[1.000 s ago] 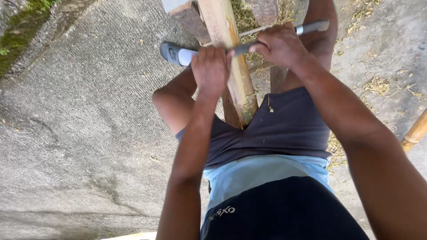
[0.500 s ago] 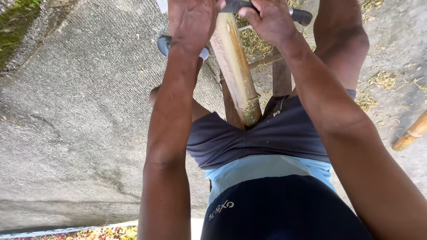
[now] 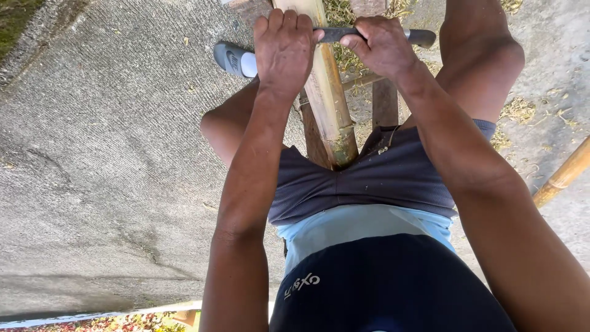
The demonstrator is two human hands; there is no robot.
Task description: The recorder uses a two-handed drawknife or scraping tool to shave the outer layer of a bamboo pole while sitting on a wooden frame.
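From the head camera, looking straight down the person's own body, a thick bamboo pole [image 3: 329, 92] runs from the top edge toward the lap, its cut end resting against the dark shorts [image 3: 369, 178] between the thighs. A long knife [image 3: 375, 35] with a dark blade lies crosswise over the pole near the top of the view. The left hand [image 3: 284, 49] is closed in a fist on the end of the knife to the left of the pole, knuckles up, fingers curled fully round so that the part it grips is hidden. The right hand [image 3: 381, 46] is closed round the knife on the other side of the pole, with the tool's grey end sticking out past it to the right. Under the pole sits a wooden bench [image 3: 384, 101], partly covered by the legs. A grey sandal [image 3: 233, 59] shows on the left foot, planted on the rough concrete ground [image 3: 110, 160]. A second bamboo pole [image 3: 562, 175] lies at the right edge, well apart from the hands.
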